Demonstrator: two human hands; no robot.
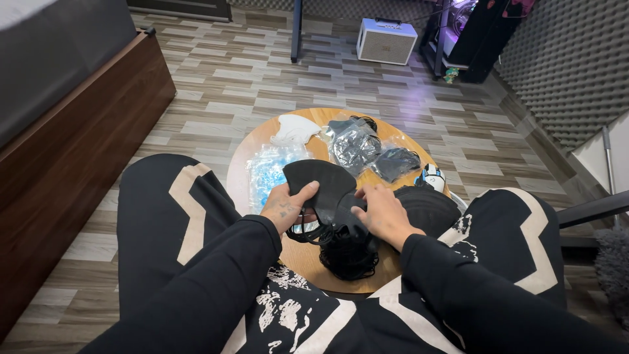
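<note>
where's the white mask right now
In the head view, the white mask lies at the far left edge of the round wooden table, just beyond the clear bag of blue masks and left of the bagged black masks.

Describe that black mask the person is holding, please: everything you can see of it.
The black mask looks like soft matte fabric, curved into a domed, cupped shape. It is held up over the round wooden table, tilted toward the camera. The left hand grips its left edge, thumb on top; the right hand touches its right side. Thin black ear loops dangle below, toward a pile of black masks underneath.
</note>
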